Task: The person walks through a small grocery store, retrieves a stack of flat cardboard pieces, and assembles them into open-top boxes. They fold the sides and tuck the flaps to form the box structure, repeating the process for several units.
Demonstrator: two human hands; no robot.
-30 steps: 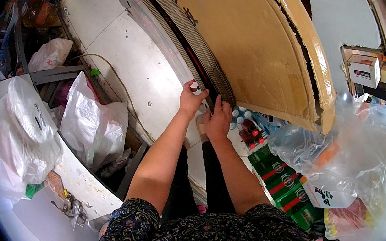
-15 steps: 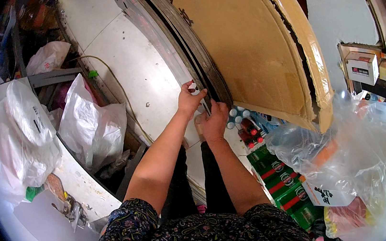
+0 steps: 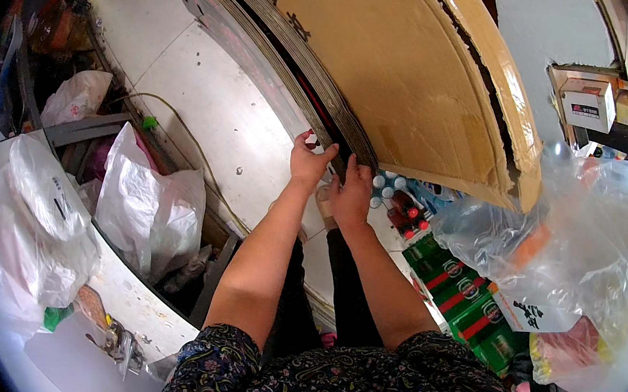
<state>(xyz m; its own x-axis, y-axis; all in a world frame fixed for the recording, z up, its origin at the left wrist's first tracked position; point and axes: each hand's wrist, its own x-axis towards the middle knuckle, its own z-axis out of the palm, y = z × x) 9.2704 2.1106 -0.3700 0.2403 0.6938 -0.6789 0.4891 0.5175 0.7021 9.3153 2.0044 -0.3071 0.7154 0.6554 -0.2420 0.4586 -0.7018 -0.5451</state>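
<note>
Flattened cardboard sheets (image 3: pixel 344 113) stand on edge in a packed row beside a big brown cardboard box (image 3: pixel 413 91). A dark gap runs lengthwise between them, with a strip of red showing inside. My left hand (image 3: pixel 310 163) is closed around the near end of the front sheets (image 3: pixel 271 69), fingers on the outer face and thumb over the gap side. Right beside it, my right hand (image 3: pixel 351 193) has its fingers raised and somewhat apart against the near end of the sheets behind the gap. Whether its thumb grips anything is hidden.
White plastic bags (image 3: pixel 148 203) fill a grey-framed rack at left, with a cord (image 3: pixel 201 159) on the tiled floor alongside. Bottles with red caps (image 3: pixel 409 214), green cartons (image 3: pixel 467 293) and a large clear plastic bag (image 3: pixel 597 254) crowd the right.
The gap between the sheets has widened, and red now shows in it. My right hand's fingers have lifted and spread at the sheet ends. My left hand stays nearly in place.
</note>
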